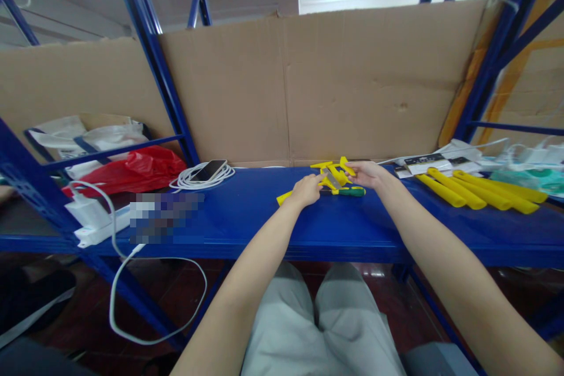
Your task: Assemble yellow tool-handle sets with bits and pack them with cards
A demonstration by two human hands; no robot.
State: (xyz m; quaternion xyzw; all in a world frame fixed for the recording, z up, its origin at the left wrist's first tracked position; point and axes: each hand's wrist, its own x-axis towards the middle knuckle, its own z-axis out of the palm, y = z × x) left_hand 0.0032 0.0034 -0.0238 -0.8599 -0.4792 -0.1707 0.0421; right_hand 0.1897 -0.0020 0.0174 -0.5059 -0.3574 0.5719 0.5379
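The work is under way in the middle of the frame, where both hands meet over a small cluster of yellow parts on the blue table (247,211). The right hand (369,174) has its fingers drawn narrow around a yellow piece (346,164) at the cluster's upper right side. The left hand (306,189) is bent in from the other side, fingers close together beside a flat grey part (331,180); whether it grips that part or only touches it, I cannot tell.

A yellow strip (321,164) lies just above the hands, and a green-and-yellow handle (351,191) lies just below them. Another yellow length (283,197) shows at the left forearm's edge, partly hidden.

As far as can be judged, the piece in hand is unfinished, with loose parts around it. Several yellow tubes (456,189) lie side by side at the right of the frame, untouched, near some white packets (425,163); whether they are done or waiting, I cannot tell.
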